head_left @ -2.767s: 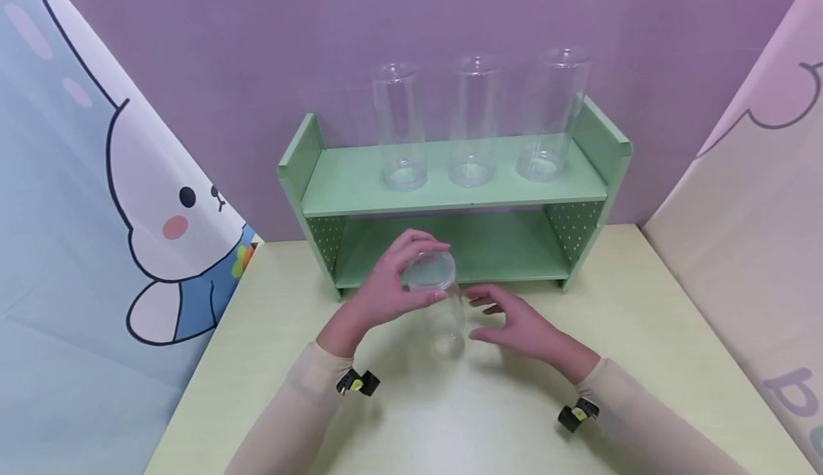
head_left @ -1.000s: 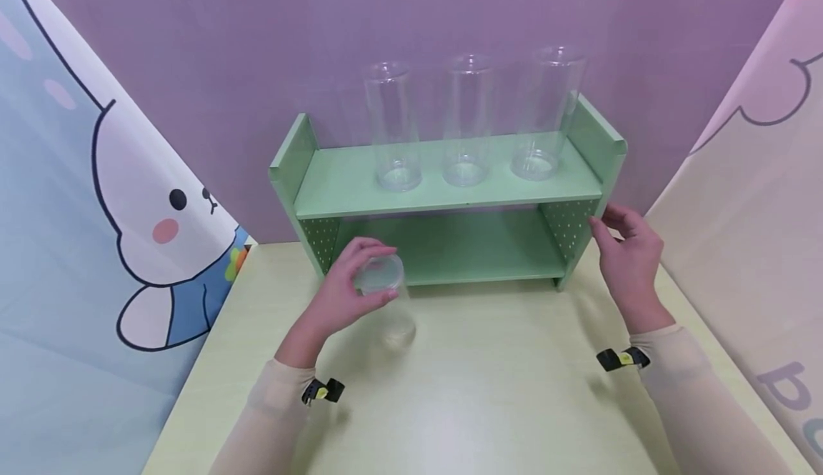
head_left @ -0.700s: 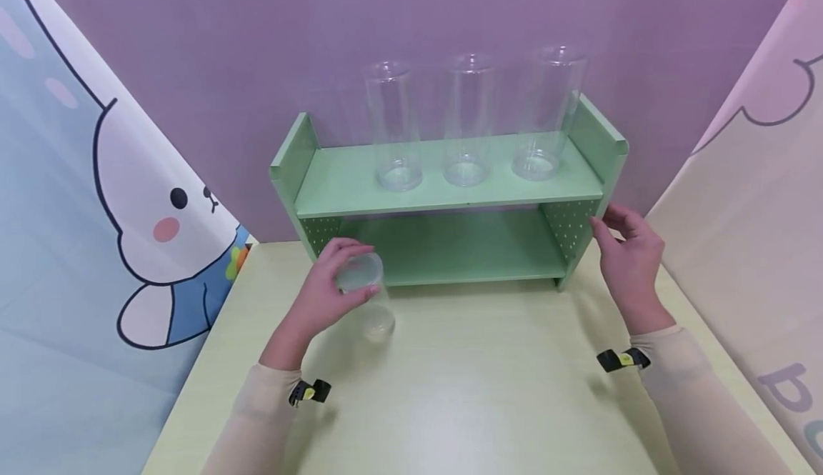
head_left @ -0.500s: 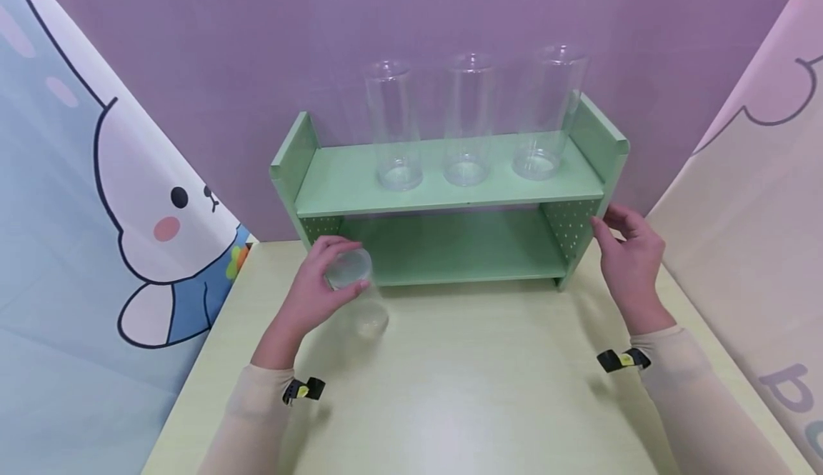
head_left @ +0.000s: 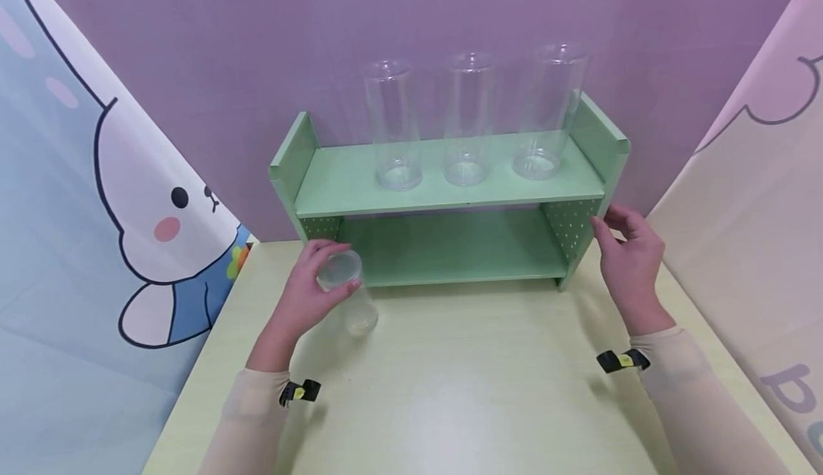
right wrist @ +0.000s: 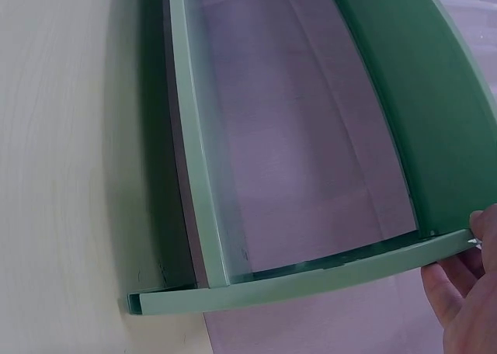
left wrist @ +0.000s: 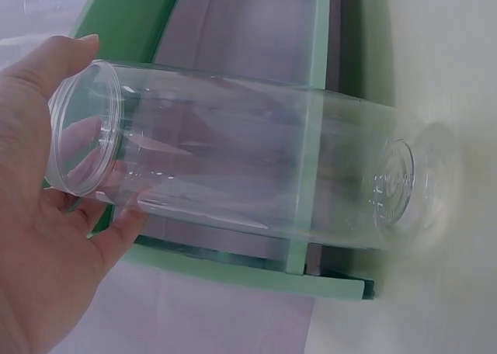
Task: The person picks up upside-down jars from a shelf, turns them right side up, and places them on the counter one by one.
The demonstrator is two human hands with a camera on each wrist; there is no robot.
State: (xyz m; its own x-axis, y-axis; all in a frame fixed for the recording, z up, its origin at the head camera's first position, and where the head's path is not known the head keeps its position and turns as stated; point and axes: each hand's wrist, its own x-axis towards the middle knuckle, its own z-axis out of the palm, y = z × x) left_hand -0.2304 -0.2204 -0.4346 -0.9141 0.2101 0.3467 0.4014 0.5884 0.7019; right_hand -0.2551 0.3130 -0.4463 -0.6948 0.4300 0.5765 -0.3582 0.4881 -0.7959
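My left hand (head_left: 307,291) grips a tall clear plastic jar (head_left: 356,303) around its lidded top, thumb on the near side and fingers beyond. In the left wrist view the jar (left wrist: 233,156) looks see-through with nothing inside, and its base is close to the tabletop. It stands in front of the left end of a green two-tier shelf (head_left: 450,207). My right hand (head_left: 633,264) holds the front edge of the shelf's right side panel; in the right wrist view its thumb and fingers lie on either side of that panel (right wrist: 342,275).
On the upper tier stand three similar jars, a left one (head_left: 395,132), a middle one (head_left: 469,121) and a right one (head_left: 549,114). The shelf rests on a pale wooden table (head_left: 450,389). A purple backdrop (head_left: 411,11) hangs behind, with printed cloths at both sides.
The left hand has carried the jar leftward to the shelf's left end. The right hand has moved from beside the jar to the shelf's right panel and stayed there.
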